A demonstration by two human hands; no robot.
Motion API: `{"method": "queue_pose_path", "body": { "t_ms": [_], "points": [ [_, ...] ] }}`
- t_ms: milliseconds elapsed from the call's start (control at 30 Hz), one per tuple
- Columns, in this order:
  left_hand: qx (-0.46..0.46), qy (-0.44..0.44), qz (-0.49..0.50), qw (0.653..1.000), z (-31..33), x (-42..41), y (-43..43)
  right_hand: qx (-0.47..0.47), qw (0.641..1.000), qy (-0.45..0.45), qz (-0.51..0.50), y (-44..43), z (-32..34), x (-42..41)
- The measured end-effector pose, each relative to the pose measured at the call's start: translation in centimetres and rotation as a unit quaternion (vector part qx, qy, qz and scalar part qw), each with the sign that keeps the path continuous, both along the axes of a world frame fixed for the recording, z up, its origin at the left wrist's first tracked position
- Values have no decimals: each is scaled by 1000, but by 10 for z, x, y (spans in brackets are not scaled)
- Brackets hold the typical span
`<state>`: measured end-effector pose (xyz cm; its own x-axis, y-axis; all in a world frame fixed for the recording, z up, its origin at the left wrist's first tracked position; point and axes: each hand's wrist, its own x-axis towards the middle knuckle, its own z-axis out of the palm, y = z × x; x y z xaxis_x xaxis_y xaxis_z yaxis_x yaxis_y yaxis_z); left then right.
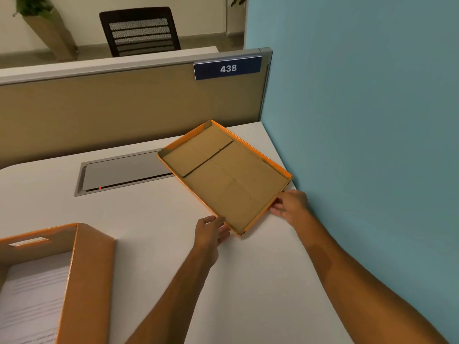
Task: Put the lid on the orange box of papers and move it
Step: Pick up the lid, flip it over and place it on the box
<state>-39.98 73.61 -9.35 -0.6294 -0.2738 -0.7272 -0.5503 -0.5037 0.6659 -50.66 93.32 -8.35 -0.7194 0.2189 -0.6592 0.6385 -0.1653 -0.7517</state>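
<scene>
The orange lid (224, 177) lies upside down at the far right of the white desk (154, 219), its brown cardboard inside facing up. My left hand (211, 232) touches the lid's near left corner with the fingers under its edge. My right hand (289, 204) grips the near right corner. The orange box (92, 274) stands open at the lower left, with white printed papers (32, 301) inside and a handle slot in its far wall.
A grey cable flap (124, 172) is set into the desk behind the lid. A tan partition (124, 105) with a "438" sign (228, 68) closes the back. A blue wall (360, 120) bounds the right side. A black chair (140, 31) stands beyond.
</scene>
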Motion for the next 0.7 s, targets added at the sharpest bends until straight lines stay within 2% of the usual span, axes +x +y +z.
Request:
{"method": "queue_pose_path", "body": {
  "t_ms": [167, 367, 533, 600, 633, 700],
  "points": [
    [10, 7, 3, 1000, 2, -4, -1, 7, 1000, -8, -10, 0, -2, -7],
    [22, 48, -23, 998, 9, -6, -3, -40, 999, 8, -11, 2, 15, -5],
    [83, 99, -13, 991, 23, -4, -11, -47, 998, 41, 10, 6, 31, 1],
    [99, 115, -11, 988, 30, -4, -12, -9, 998, 57, 27, 6, 34, 4],
    [99, 121, -13, 988, 34, -4, -12, 42, 996, 70, 43, 6, 36, 7],
    [90, 130, -22, 987, 43, -3, -11, 220, 962, 125, 102, 6, 37, 20]
  ]
}}
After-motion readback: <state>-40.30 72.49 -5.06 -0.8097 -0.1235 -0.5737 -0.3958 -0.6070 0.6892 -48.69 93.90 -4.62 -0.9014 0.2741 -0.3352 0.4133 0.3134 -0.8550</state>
